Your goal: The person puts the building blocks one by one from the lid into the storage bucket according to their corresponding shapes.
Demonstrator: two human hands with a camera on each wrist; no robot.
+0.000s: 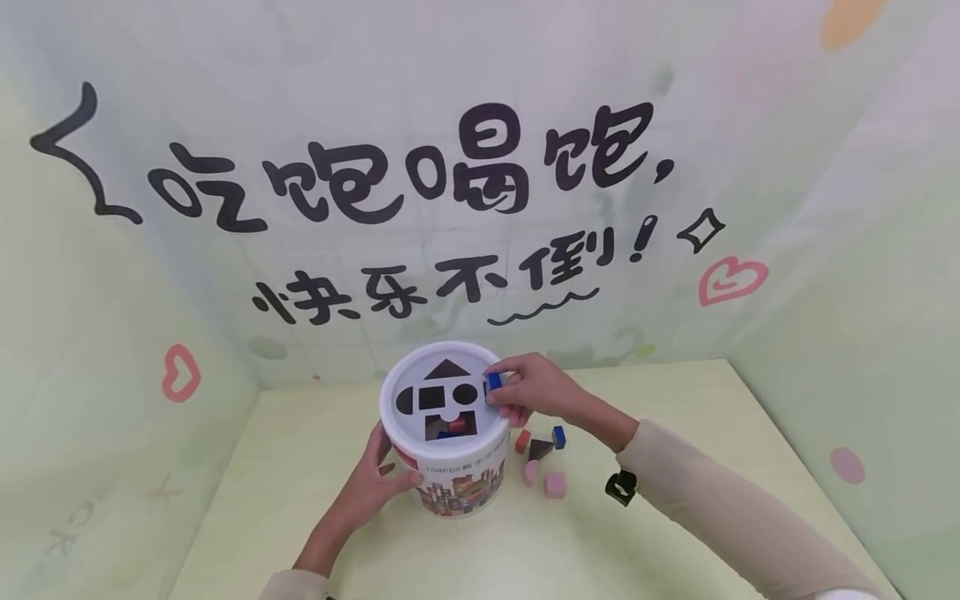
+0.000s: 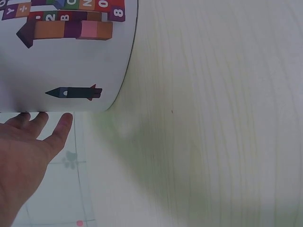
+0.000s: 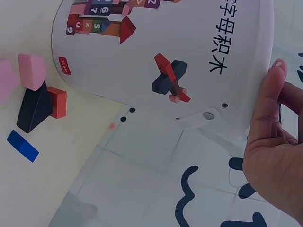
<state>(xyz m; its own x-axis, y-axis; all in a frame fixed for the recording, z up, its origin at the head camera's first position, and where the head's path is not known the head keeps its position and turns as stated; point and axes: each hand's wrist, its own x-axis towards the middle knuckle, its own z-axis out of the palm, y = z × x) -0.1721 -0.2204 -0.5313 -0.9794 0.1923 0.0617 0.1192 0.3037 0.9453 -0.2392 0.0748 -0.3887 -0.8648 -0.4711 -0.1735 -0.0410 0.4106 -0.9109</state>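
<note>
A white bucket (image 1: 461,475) with printed block pictures stands upright on the table. Its lid (image 1: 405,429) has several shaped holes, and through the front one red and blue pieces show inside. My left hand (image 1: 367,479) holds the bucket's left side, thumb in front and fingers round toward the back. In the left wrist view, its fingertips (image 2: 66,120) meet the bucket's edge. At the lid's right rim, my right hand (image 1: 536,387) pinches a blue block (image 1: 493,382) over a hole that it partly covers. The right wrist view hides that block behind the hand.
Right of the bucket lie a red block (image 3: 57,103), a dark triangular block (image 3: 34,109), another blue block (image 3: 22,145) and two pink blocks (image 1: 555,485) (image 1: 530,473). Behind the table (image 1: 645,500) rises a pale wall (image 1: 450,67) with large writing.
</note>
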